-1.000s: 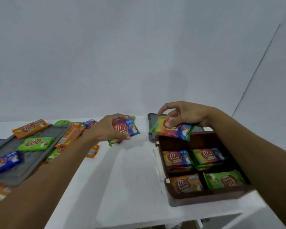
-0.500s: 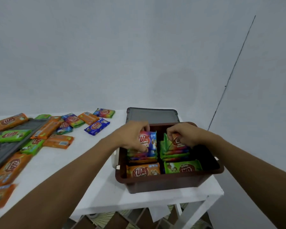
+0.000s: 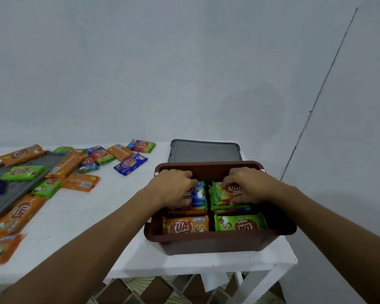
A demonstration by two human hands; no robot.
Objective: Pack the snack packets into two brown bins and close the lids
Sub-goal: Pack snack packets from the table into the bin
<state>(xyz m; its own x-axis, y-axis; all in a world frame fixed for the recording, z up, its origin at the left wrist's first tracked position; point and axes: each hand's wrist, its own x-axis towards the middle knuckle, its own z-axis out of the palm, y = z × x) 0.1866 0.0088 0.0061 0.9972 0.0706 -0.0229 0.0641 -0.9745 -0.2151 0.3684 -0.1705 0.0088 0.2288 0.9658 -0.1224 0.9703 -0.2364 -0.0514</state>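
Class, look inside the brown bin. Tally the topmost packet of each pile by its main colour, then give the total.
Orange packet: 1
Green packet: 2, one of them under the right hand
Blue packet: 1, under the left hand
Total: 4

The open way in lies on the left: a bare strip of desk (image 3: 110, 216) runs back from the front edge between the loose packets (image 3: 80, 182) and the brown bin (image 3: 217, 242). Inside the bin little is free. The left hand (image 3: 173, 187) grips the rear-left stack (image 3: 200, 202), and the right hand (image 3: 248, 185) grips the rear-right stack (image 3: 218, 195). An orange packet (image 3: 184, 226) and a green packet (image 3: 239, 224) fill the front. Only a dark gap along the bin's far wall is open. A grey lid (image 3: 204, 151) lies just behind the bin, and the wall (image 3: 349, 172) stands near on the right.
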